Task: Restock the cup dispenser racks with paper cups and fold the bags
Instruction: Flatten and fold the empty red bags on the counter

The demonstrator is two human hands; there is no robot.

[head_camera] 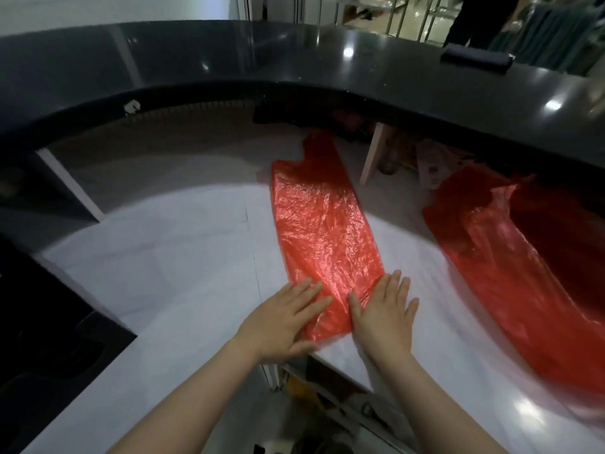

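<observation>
At the bottom centre of the frame, two bare forearms reach up to a white tabletop (170,257). The left hand (281,319) lies flat with its fingers (307,290) straight and slightly spread, its fingertips pressing on the near left edge of a red plastic bag (324,231). The right hand (386,312) lies flat just beside it, fingers straight and apart, palm down on the bag's near right corner. Neither hand curls round anything.

The bag is flattened into a long crinkled strip that runs from the hands toward the upper centre of the frame, narrowing to a handle at its far end. At the right of the frame a second red bag (510,257) lies loose and rumpled on the tabletop, well apart from the first. Beyond both, a dark glossy raised counter (294,60) curves across the top of the frame, with a small dark object (474,57) resting on it at upper right.
</observation>
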